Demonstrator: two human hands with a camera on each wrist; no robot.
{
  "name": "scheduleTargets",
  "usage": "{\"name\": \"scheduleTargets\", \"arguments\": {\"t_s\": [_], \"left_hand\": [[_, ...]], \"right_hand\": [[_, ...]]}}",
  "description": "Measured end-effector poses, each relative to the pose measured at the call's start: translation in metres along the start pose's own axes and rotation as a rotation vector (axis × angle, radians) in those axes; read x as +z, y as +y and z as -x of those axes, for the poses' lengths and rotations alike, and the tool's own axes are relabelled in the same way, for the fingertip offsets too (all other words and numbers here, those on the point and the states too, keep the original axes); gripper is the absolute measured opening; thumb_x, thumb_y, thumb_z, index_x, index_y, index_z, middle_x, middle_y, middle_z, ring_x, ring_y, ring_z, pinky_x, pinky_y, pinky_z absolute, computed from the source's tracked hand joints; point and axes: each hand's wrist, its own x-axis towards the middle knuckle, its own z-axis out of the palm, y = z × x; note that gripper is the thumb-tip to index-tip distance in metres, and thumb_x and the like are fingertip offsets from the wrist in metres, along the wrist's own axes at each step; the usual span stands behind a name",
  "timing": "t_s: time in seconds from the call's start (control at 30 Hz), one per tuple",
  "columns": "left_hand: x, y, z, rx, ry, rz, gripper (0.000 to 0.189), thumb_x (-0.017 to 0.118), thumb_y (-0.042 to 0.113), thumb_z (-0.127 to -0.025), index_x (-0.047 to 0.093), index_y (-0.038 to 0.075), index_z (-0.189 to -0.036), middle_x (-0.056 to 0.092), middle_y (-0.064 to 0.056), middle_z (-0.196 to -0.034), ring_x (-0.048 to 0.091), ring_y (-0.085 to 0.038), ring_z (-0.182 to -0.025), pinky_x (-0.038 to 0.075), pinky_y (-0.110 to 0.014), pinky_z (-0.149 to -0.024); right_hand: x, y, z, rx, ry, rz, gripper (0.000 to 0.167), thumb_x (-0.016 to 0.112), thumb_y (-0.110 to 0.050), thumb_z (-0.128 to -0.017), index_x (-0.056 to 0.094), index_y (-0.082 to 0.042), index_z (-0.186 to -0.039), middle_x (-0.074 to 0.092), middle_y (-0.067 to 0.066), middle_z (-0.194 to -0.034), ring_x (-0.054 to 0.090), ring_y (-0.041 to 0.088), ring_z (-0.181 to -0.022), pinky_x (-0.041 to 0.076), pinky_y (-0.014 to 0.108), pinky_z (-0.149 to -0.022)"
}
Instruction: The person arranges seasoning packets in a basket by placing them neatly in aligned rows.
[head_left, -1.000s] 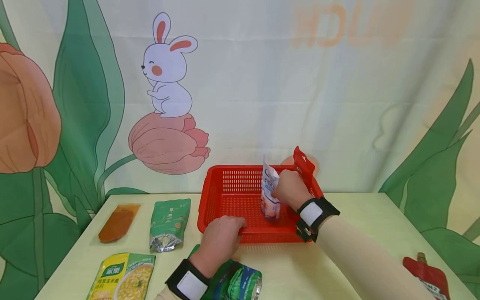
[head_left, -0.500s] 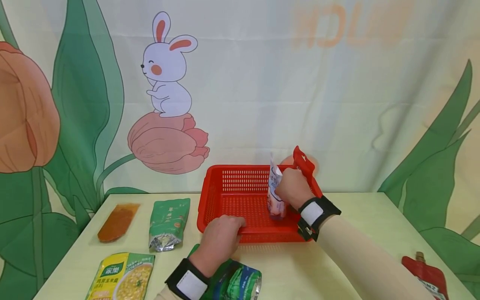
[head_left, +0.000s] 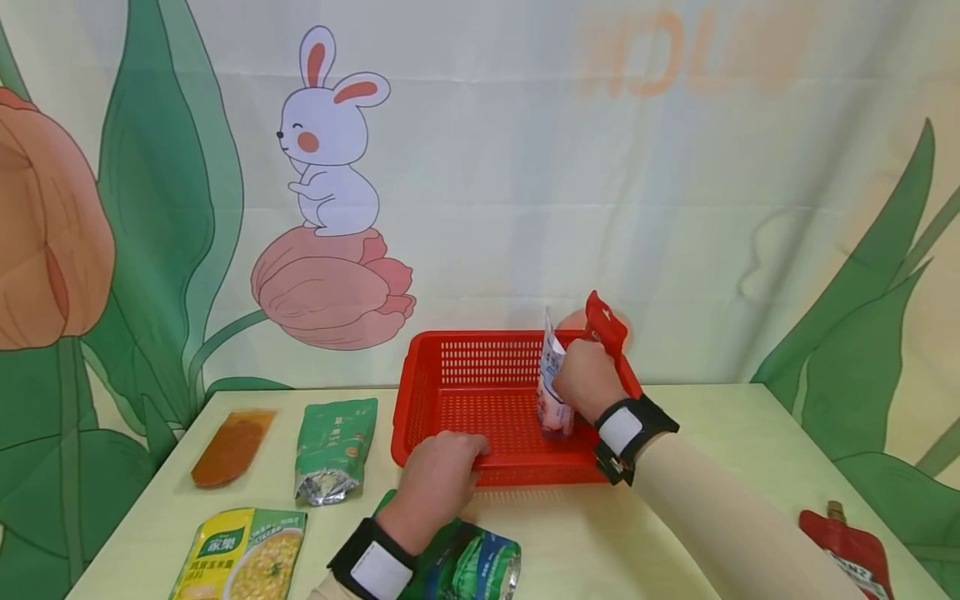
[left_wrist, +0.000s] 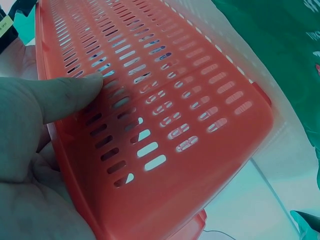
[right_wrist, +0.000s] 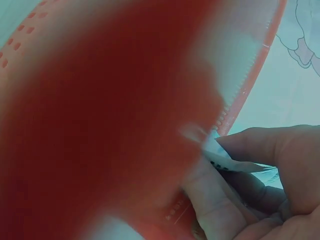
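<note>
A red perforated plastic basket (head_left: 480, 475) stands at the middle of the table. My left hand (head_left: 444, 471) grips its near rim; in the left wrist view the thumb (left_wrist: 70, 97) lies along the slotted outer wall. Inside the basket's right part, a white and pink pouch (head_left: 552, 400) stands upright. The top of that pouch is pinched between the thumb and fingers of my right hand (head_left: 588, 379). Right behind this hand a red pouch (head_left: 606, 325) leans up above the basket's right end, its lower part hidden; blurred red fills much of the right wrist view.
Left of the basket lie a green pouch (head_left: 337, 446), a flat pack of brown sauce (head_left: 234, 447) and a yellow soup packet (head_left: 243, 554). A dark green pouch (head_left: 480, 562) lies under my left wrist. A red capped pouch (head_left: 847, 546) is at the right edge. A printed curtain (head_left: 480, 208) hangs behind.
My right hand has shifted the white and pink pouch slightly to the right inside the basket, closer to the red pouch. My left hand keeps its hold on the rim.
</note>
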Motion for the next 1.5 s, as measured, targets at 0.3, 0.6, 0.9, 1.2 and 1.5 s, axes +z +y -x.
{"name": "scheduleTargets", "arguments": {"t_s": [0.3, 0.6, 0.9, 1.2, 1.5], "left_hand": [[0.0, 0.0, -0.001, 0.001, -0.008, 0.003, 0.025, 0.087, 0.013, -0.08, 0.08, 0.013, -0.104, 0.08, -0.004, -0.091, 0.072, -0.018, -0.077, 0.063, -0.039, -0.081], [0.0, 0.0, -0.001, 0.007, -0.004, -0.004, 0.024, 0.088, 0.014, -0.079, 0.08, 0.014, -0.102, 0.079, -0.004, -0.09, 0.071, -0.018, -0.076, 0.063, -0.039, -0.081], [0.0, -0.001, 0.0, 0.012, 0.001, -0.006, 0.026, 0.088, 0.014, -0.079, 0.08, 0.013, -0.104, 0.079, -0.004, -0.091, 0.071, -0.018, -0.076, 0.063, -0.039, -0.081], [-0.002, -0.001, 0.0, 0.012, 0.002, 0.003, 0.027, 0.088, 0.012, -0.078, 0.08, 0.013, -0.104, 0.08, -0.004, -0.093, 0.072, -0.019, -0.078, 0.063, -0.04, -0.082], [-0.003, 0.001, 0.0, -0.006, -0.016, 0.012, 0.028, 0.088, 0.012, -0.078, 0.08, 0.012, -0.105, 0.08, -0.005, -0.094, 0.073, -0.02, -0.08, 0.063, -0.042, -0.084]], "right_hand": [[0.001, -0.001, 0.002, 0.062, -0.019, -0.036, 0.036, 0.079, -0.017, -0.085, 0.068, -0.001, -0.115, 0.074, 0.014, -0.101, 0.068, 0.029, -0.084, 0.062, 0.047, -0.087], [-0.004, 0.003, 0.006, 0.038, -0.049, -0.056, 0.041, 0.079, -0.023, -0.088, 0.068, 0.001, -0.12, 0.073, 0.015, -0.099, 0.069, 0.027, -0.078, 0.063, 0.041, -0.079], [-0.013, 0.018, 0.02, -0.044, -0.086, -0.084, 0.042, 0.081, -0.03, -0.088, 0.068, -0.001, -0.115, 0.072, 0.012, -0.092, 0.066, 0.022, -0.069, 0.052, 0.025, -0.059], [-0.021, 0.044, 0.044, -0.165, -0.044, -0.031, 0.024, 0.08, -0.034, -0.088, 0.075, -0.012, -0.082, 0.068, 0.004, -0.073, 0.062, 0.02, -0.069, 0.05, 0.024, -0.059], [-0.016, 0.069, 0.06, -0.327, -0.023, -0.084, 0.024, 0.076, -0.04, -0.092, 0.081, -0.017, -0.094, 0.068, -0.001, -0.072, 0.057, 0.018, -0.076, 0.047, 0.025, -0.061]]}}
